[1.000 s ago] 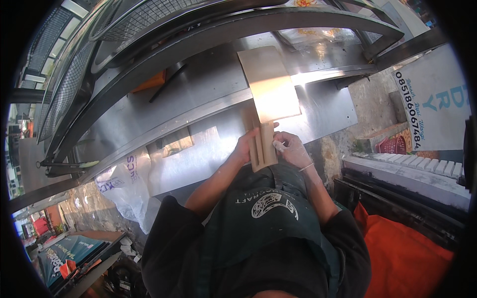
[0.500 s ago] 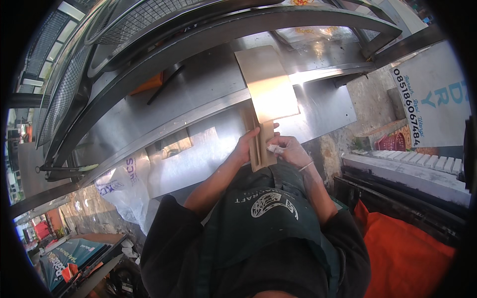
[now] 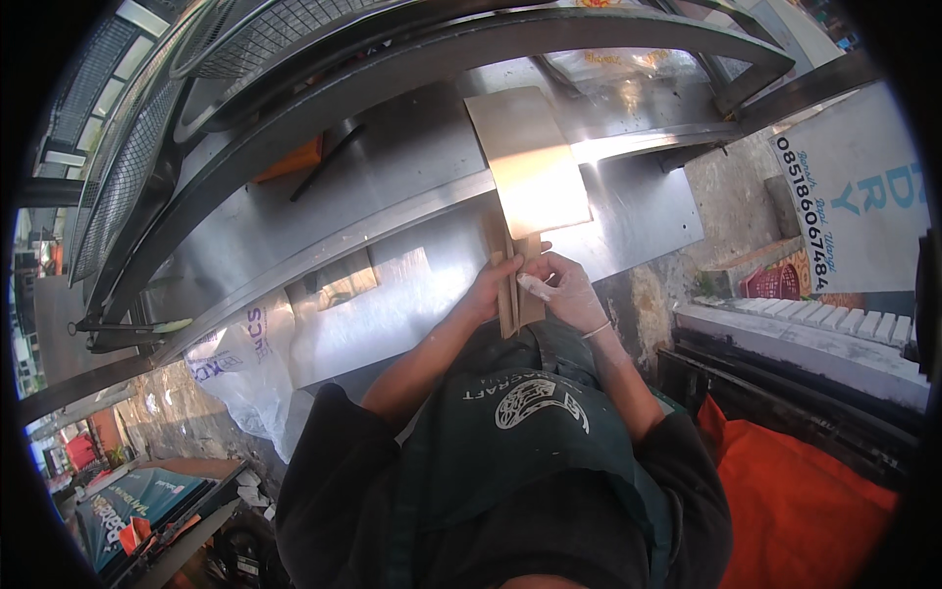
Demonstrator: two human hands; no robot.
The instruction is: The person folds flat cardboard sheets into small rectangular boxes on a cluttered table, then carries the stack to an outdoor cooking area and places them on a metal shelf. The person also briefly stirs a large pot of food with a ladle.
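A narrow, folded piece of brown cardboard [image 3: 531, 309] stands between my hands, in front of the dark green apron [image 3: 530, 378]. My left hand [image 3: 488, 287] grips its left side, thumb on the upper part. My right hand [image 3: 562, 285], whitened with powder, pinches its right panel with bent fingers; some fingertips are hidden behind the cardboard. Just beyond, a flat brown cardboard sheet [image 3: 520, 137] lies on the steel counter [image 3: 407, 147] and juts over its near edge, its lower half glaring in sunlight.
A lower steel shelf [image 3: 402, 304] runs beneath the counter. Wire mesh baskets [image 3: 265, 49] and a dark metal frame [image 3: 412, 59] rise at the upper left. A clear plastic bag [image 3: 245, 373] hangs at left. Orange cloth [image 3: 785, 501] lies at lower right; a white banner [image 3: 854, 196] hangs right.
My right hand has shifted slightly up and left along the cardboard. The folded panels look closer together and narrower. The flat sheet stays where it was.
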